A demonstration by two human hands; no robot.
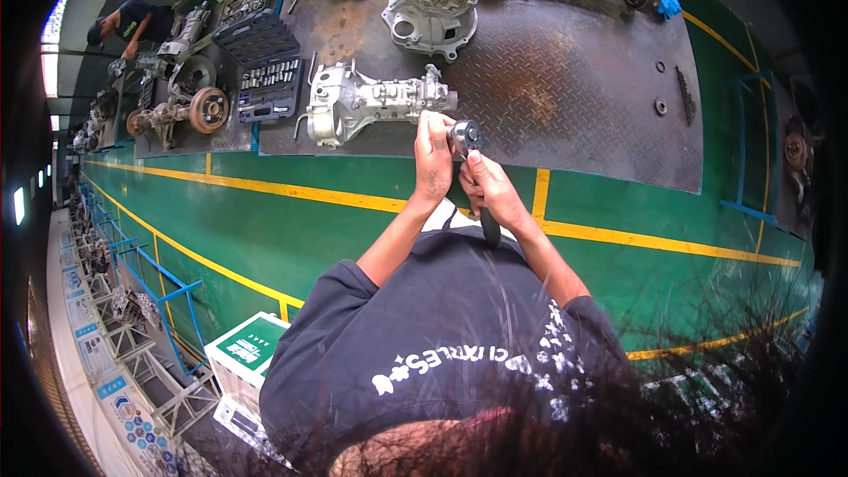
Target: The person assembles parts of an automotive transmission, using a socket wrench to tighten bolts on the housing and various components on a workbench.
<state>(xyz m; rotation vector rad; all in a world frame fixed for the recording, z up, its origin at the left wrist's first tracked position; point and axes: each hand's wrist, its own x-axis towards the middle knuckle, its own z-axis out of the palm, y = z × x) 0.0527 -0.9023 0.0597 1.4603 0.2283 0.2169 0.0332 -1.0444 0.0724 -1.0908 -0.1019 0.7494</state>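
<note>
Silver and round-headed, the ratchet wrench (465,132) is held at the tabletop's near edge, its dark handle pointing toward the person's body. The right hand (496,193) has its fingers wrapped around that handle. On the left hand (433,161) the fingers are pressed together beside the head; whether they grip it, I cannot tell. A metal gearbox (375,99) lies along the tabletop's (601,124) near edge, with an open socket case (258,46) at the left edge.
</note>
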